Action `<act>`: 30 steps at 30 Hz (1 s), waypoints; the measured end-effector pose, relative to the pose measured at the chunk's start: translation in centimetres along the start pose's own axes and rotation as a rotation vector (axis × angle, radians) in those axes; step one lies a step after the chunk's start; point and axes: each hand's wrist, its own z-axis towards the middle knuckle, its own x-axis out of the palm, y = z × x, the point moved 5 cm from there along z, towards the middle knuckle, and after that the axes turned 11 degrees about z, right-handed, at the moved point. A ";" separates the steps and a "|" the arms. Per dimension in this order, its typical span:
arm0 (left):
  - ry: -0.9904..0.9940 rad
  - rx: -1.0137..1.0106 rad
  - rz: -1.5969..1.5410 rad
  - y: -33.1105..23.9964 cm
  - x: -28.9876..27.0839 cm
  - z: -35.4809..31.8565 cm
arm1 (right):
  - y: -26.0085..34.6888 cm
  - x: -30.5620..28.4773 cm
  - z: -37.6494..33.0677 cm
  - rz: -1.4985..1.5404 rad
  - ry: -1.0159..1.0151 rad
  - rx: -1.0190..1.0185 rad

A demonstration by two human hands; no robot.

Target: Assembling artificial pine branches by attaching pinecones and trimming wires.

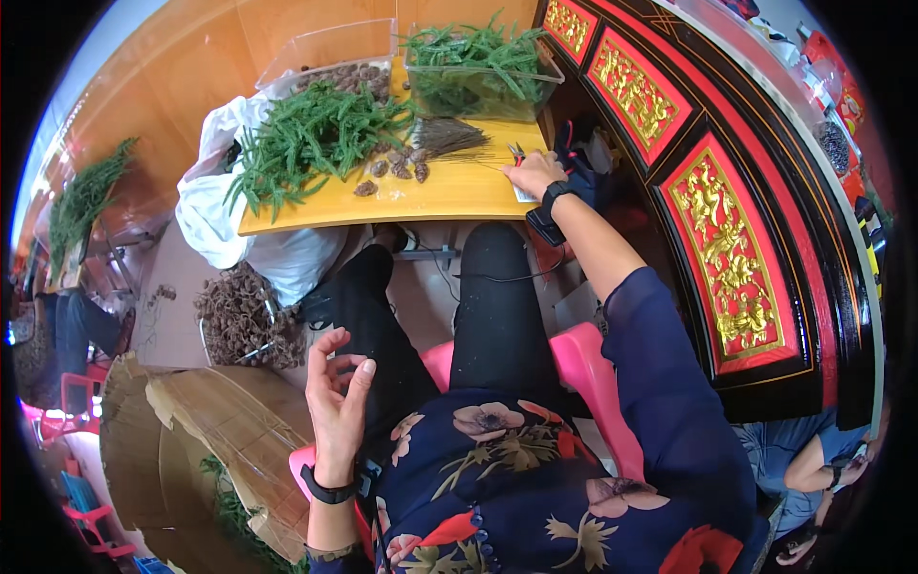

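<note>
My right hand [535,176] is at the right end of the yellow table [325,212], closed around small red-handled pliers [516,153]. The palm hides part of the handles. My left hand [337,397] is raised above my left thigh, its fingers loosely bent and apart, with nothing visible in it. To the left of the pliers lies a bundle of thin dark wires [449,137], their ends spread toward my right hand. Several brown pine cones [402,167] sit beside the bundle. A heap of green artificial sprigs [311,139] covers the table's left part.
A clear plastic bin [478,91] of green sprigs stands at the back; another bin [325,48] has pine cones before it. A white plastic bag [215,182] hangs at the left edge. On the floor are a brown cone pile [251,316] and cardboard box [191,430]. Carved panels [727,258] stand right.
</note>
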 end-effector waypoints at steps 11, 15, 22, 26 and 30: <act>0.051 -0.012 0.040 -1.0 0.7 1.0 | 1.0 0.5 0.2 -0.043 -0.048 -0.185; 0.115 0.114 0.276 -3.2 1.0 4.5 | 2.0 0.6 -0.9 -0.015 -0.300 -0.572; 0.050 0.432 0.860 -1.5 2.7 16.0 | 4.4 4.0 -3.4 -0.056 -0.190 -0.847; -0.003 0.415 0.948 -0.3 3.7 20.1 | 3.9 3.8 -4.0 0.084 -0.173 -0.833; -0.045 0.484 0.998 0.3 5.2 22.3 | 3.9 3.8 -3.8 0.042 -0.216 -0.758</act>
